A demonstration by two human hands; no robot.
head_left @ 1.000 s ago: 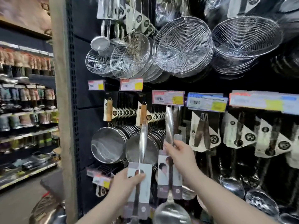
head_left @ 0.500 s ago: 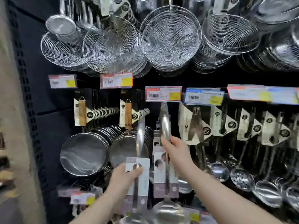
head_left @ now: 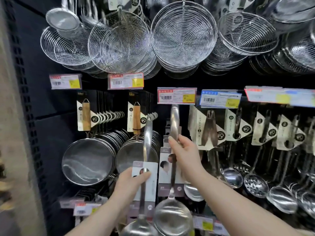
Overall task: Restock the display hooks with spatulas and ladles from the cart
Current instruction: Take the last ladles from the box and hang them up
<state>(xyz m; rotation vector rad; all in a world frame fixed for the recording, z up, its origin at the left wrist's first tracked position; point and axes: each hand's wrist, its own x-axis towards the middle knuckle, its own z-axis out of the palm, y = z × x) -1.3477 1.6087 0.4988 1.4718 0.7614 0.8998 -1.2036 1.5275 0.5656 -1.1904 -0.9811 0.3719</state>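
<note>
Above your hands: round silver wire skimmers [head_left: 183, 37] hang in crowded rows, closing off the top of the dark display wall.
Straight ahead: a red and yellow price tag [head_left: 176, 95] sits just over the handle top of the steel ladle [head_left: 172, 176] in your right hand [head_left: 185, 155].
Left of you: stacked round mesh strainers with wooden handles [head_left: 88, 160] fill the wall beside your left hand [head_left: 131, 183].
Right of you: carded steel spoons and skimmers [head_left: 262, 130] hang packed side by side.
Open room: a dark gap shows between the strainers and the carded tongs [head_left: 210, 132], around the raised ladle handle.
</note>
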